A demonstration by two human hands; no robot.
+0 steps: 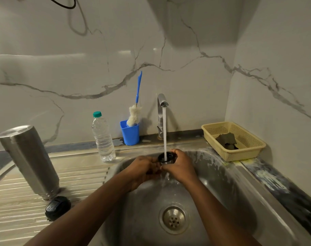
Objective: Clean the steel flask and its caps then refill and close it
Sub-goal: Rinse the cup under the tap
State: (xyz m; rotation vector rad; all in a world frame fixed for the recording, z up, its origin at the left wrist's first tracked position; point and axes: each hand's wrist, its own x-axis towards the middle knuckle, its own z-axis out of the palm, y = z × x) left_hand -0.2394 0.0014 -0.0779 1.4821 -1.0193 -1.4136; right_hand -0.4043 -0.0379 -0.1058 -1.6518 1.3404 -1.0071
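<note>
The steel flask (29, 161) stands upside down on the ribbed draining board (12, 210) at the left. A black inner cap (57, 207) lies beside its mouth. Over the sink (222, 183) my right hand (179, 167) grips a black-rimmed steel cup cap (166, 158), held mouth up under the running tap (162, 103). Water streams into the cap and spills over below it. My left hand (144, 170) touches the cap's lower left side with curled fingers.
A clear plastic water bottle (103, 137) with a green cap stands behind the sink's left rim. A blue cup (130, 133) holds a bottle brush (136, 110). A cream basket (239, 139) with a dark scrub pad sits at the right. The drain (173, 219) lies below.
</note>
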